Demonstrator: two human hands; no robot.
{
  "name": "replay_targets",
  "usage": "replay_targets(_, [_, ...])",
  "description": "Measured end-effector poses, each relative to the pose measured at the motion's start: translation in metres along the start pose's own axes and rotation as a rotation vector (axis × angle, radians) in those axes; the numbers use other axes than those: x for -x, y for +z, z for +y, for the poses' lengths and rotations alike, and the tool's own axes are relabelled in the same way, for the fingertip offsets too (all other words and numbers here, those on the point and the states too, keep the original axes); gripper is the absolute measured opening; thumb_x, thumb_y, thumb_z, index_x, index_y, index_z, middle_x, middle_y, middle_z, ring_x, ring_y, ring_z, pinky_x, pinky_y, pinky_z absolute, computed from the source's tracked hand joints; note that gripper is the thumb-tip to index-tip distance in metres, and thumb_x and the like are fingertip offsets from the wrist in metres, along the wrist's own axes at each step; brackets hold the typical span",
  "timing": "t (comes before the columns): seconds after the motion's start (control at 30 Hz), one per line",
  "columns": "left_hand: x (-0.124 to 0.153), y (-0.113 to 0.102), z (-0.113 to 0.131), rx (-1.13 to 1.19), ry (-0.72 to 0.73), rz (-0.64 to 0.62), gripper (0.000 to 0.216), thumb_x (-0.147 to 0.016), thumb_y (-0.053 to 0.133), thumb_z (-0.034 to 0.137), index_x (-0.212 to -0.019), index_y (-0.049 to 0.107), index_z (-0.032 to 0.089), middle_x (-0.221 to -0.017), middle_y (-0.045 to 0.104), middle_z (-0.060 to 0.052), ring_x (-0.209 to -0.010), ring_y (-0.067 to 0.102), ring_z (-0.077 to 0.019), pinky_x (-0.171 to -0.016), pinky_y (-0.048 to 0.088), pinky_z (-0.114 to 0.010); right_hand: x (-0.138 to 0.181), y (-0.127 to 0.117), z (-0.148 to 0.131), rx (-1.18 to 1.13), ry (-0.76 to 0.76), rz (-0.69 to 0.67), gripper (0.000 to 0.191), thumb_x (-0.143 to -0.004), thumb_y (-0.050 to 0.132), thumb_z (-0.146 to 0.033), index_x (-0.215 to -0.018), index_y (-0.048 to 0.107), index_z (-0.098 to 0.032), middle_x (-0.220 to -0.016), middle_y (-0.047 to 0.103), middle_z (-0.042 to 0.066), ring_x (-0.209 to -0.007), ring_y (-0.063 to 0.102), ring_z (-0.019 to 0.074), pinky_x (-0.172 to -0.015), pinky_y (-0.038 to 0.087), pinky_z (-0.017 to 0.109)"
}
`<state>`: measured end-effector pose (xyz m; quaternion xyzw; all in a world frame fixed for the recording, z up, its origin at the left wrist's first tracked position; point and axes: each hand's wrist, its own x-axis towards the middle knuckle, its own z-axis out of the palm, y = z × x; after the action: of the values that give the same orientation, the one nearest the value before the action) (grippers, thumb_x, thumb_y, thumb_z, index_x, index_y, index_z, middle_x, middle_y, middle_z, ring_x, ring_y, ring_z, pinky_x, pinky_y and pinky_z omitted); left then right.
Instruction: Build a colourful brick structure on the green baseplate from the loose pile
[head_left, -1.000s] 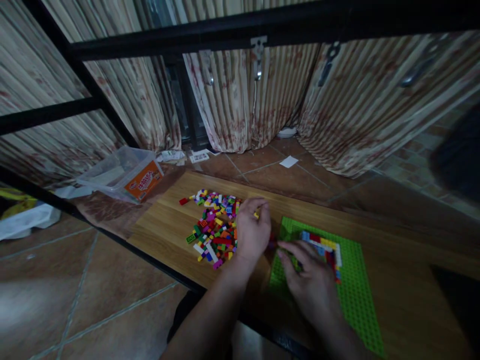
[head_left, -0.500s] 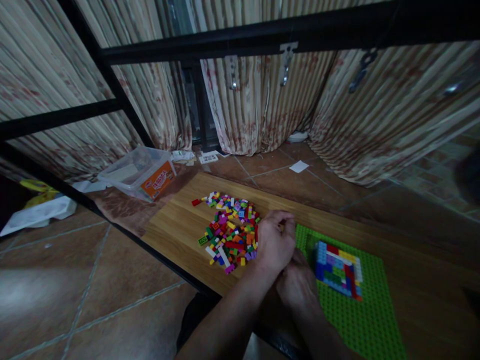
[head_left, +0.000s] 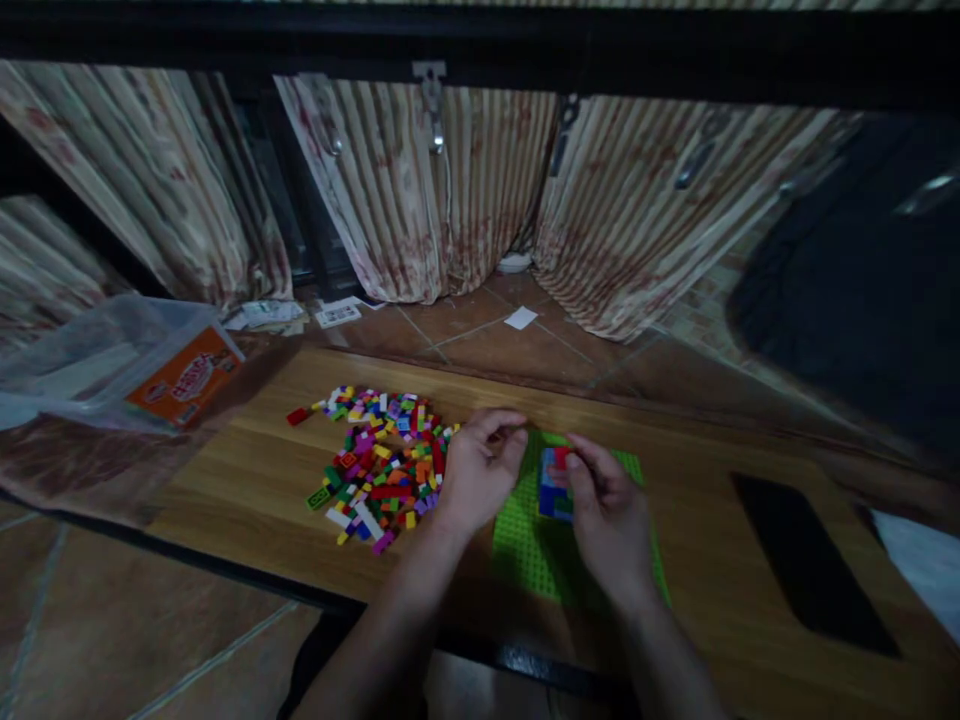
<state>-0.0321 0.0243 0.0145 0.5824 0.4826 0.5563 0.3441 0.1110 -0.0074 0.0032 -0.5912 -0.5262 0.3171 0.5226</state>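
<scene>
On the wooden table lies a green baseplate bearing a flat block of toy building bricks, blue along its left side with some red at the top. My right hand is over this block and covers much of it. Its thumb and forefinger are pinched close together; what may be between them cannot be made out. At the baseplate's left edge, my left hand has curled fingers, thumb near forefinger. Anything in that pinch is too small to tell. Just left of it spreads a pile of loose colourful bricks.
A clear plastic box with an orange label stands beyond the table's left end. A black flat object lies on the table at right. Striped curtains hang behind, and a dark bar crosses the top.
My right hand has moved from beneath my left wrist to the brick block on the baseplate, so my arms no longer cross. The view has swung right.
</scene>
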Motion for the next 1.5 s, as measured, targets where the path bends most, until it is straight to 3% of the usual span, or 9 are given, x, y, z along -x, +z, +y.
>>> replay_targets(0.13, [0.014,0.018,0.007,-0.066,0.128,-0.224,0.03,-0.08,0.062,0.017,-0.11,0.064,0.021,-0.102,0.068,-0.004,-0.094,0.062,-0.0151,-0.087,0.05,-0.029,-0.006,-0.019,0.001,-0.179,0.148,0.07,0.041,-0.076,0.067,-0.049,-0.105,0.068,-0.02,-0.088,0.073,0.006,-0.071,0.068,0.0203,-0.068,0.056,0.037])
replay_targets(0.27, [0.022,0.032,0.007,-0.139,0.184,-0.305,0.032,-0.081,0.062,0.017,-0.112,0.063,0.023,-0.105,0.068,-0.003,-0.1,0.061,-0.0157,-0.092,0.049,-0.031,-0.007,-0.025,0.004,-0.375,0.233,0.036,0.037,-0.07,0.073,-0.045,-0.097,0.07,-0.02,-0.085,0.074,0.004,-0.069,0.067,0.018,-0.065,0.054,0.033])
replay_targets(0.37, [0.023,0.037,0.004,-0.153,0.183,-0.297,0.024,-0.084,0.06,0.02,-0.108,0.064,0.023,-0.102,0.068,-0.002,-0.096,0.062,-0.0146,-0.09,0.05,-0.03,-0.008,-0.029,0.006,-0.348,0.227,0.001,0.035,-0.072,0.072,-0.044,-0.098,0.069,-0.02,-0.082,0.074,0.004,-0.069,0.067,0.0174,-0.066,0.054,0.032])
replay_targets(0.53, [0.022,0.037,0.0,-0.161,0.163,-0.306,0.024,-0.086,0.059,0.022,-0.109,0.064,0.022,-0.104,0.069,-0.004,-0.097,0.063,-0.0153,-0.089,0.052,-0.031,-0.008,-0.044,0.005,-0.019,0.018,-0.158,0.03,-0.085,0.06,-0.037,-0.111,0.067,-0.023,-0.108,0.072,0.005,-0.1,0.066,0.0204,-0.089,0.051,0.037])
replay_targets(0.67, [0.023,0.037,0.001,-0.168,0.131,-0.331,0.026,-0.087,0.058,0.023,-0.113,0.062,0.022,-0.104,0.07,-0.003,-0.095,0.064,-0.0141,-0.089,0.052,-0.03,-0.007,-0.053,0.004,0.089,-0.032,-0.274,0.033,-0.089,0.055,-0.033,-0.12,0.062,-0.024,-0.114,0.07,0.006,-0.103,0.065,0.0197,-0.091,0.05,0.037])
replay_targets(0.83, [0.024,0.039,0.0,-0.194,0.115,-0.322,0.028,-0.087,0.057,0.025,-0.115,0.061,0.021,-0.108,0.07,-0.004,-0.098,0.065,-0.0144,-0.091,0.052,-0.03,-0.011,-0.062,0.009,0.179,-0.093,-0.23,0.026,-0.089,0.054,-0.032,-0.112,0.064,-0.023,-0.107,0.07,0.005,-0.098,0.065,0.0192,-0.087,0.051,0.035])
replay_targets(1.0, [0.019,0.033,-0.005,-0.314,0.052,-0.208,0.026,-0.088,0.053,0.025,-0.112,0.063,0.019,-0.11,0.069,-0.006,-0.101,0.065,-0.0175,-0.094,0.051,-0.033,-0.02,-0.083,0.02,0.273,-0.194,-0.136,0.023,-0.089,0.056,-0.035,-0.108,0.065,-0.025,-0.111,0.063,0.006,-0.103,0.061,0.0205,-0.086,0.05,0.035])
replay_targets(1.2, [0.015,0.031,-0.008,-0.427,-0.075,-0.215,0.028,-0.086,0.052,0.023,-0.112,0.063,0.018,-0.108,0.07,-0.006,-0.093,0.067,-0.018,-0.089,0.053,-0.034,-0.02,-0.084,0.029,0.37,-0.197,-0.267,0.019,-0.087,0.059,-0.03,-0.103,0.068,-0.026,-0.114,0.058,0.006,-0.11,0.056,0.021,-0.099,0.043,0.04])
replay_targets(1.5, [0.018,0.034,-0.01,-0.468,-0.029,-0.272,0.027,-0.085,0.054,0.021,-0.11,0.062,0.02,-0.11,0.069,-0.007,-0.099,0.066,-0.0198,-0.09,0.052,-0.036,-0.024,-0.073,0.033,0.432,-0.195,-0.321,0.019,-0.083,0.063,-0.027,-0.099,0.071,-0.028,-0.114,0.055,0.004,-0.11,0.054,0.0216,-0.1,0.042,0.042])
